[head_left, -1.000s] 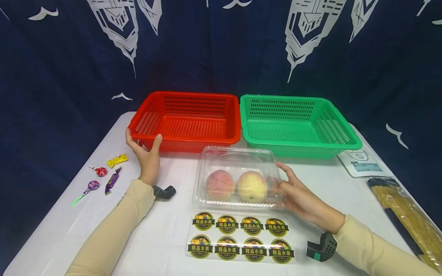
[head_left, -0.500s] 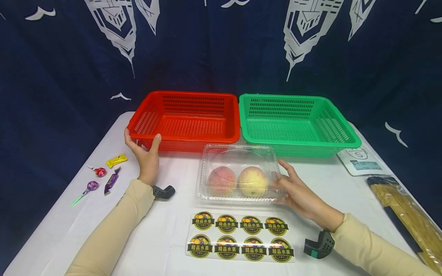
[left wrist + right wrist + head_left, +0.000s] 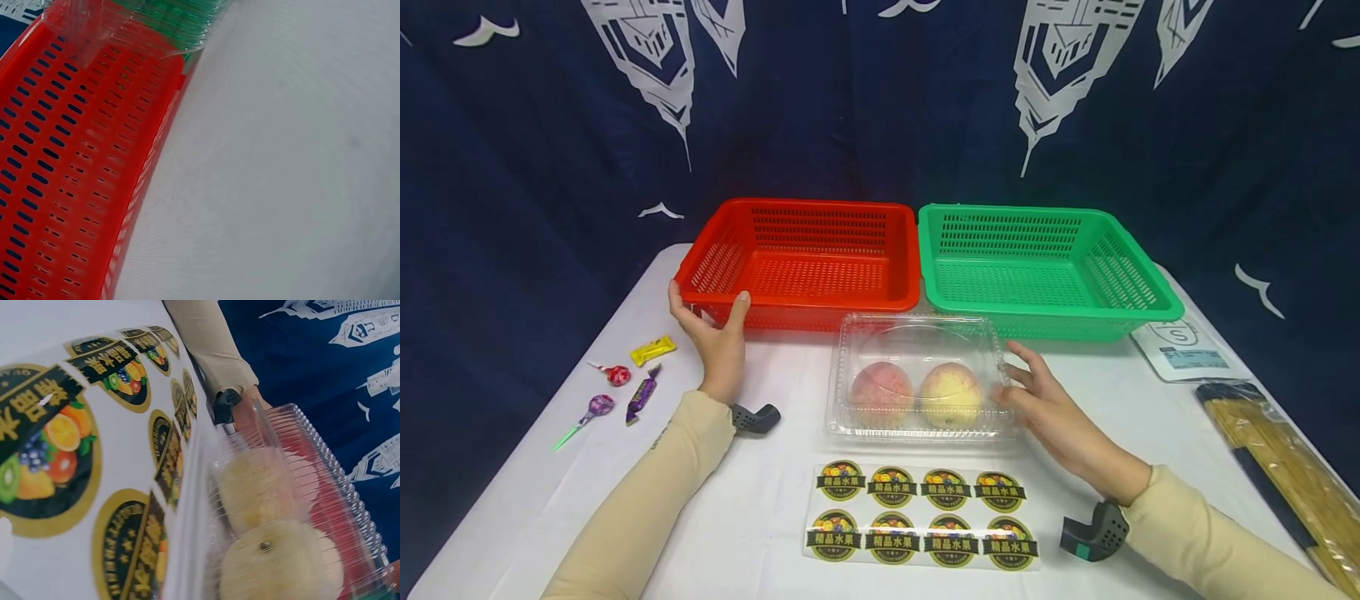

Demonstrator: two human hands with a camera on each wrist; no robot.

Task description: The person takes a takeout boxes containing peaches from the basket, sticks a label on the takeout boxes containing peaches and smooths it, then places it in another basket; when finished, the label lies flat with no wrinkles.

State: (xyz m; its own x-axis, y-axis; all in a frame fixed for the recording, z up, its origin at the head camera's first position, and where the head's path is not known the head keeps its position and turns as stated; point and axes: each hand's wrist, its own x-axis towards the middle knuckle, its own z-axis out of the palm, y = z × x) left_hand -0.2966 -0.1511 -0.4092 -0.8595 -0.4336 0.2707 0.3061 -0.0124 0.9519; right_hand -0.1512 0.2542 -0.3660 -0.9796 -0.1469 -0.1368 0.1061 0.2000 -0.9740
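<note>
A clear plastic clamshell box (image 3: 917,333) with two peaches inside, a pinkish one (image 3: 880,392) and a yellow one (image 3: 951,393), stands mid-table before the baskets. My right hand (image 3: 1060,421) is at the box's right edge, thumb and fingertips right by its side. My left hand (image 3: 718,354) touches the front left corner of the red basket (image 3: 797,315), thumb and forefinger spread along its rim. The left wrist view shows the same red basket (image 3: 69,169) but not the hand. Close up in the right wrist view are the box's ribbed lid edge (image 3: 331,469) and both peaches.
A green basket (image 3: 1052,327) stands beside the red one. Near the front lies a sheet of round fruit stickers (image 3: 921,504). Lollipops and wrapped candies (image 3: 642,393) lie at the left. At the right are a white packet (image 3: 1187,354) and a bag of brown sticks (image 3: 1270,454).
The box has shifted slightly away and to the right, then stopped. My right hand has loosened at its right edge, its fingers lifting from the side. The left hand stays at the red basket.
</note>
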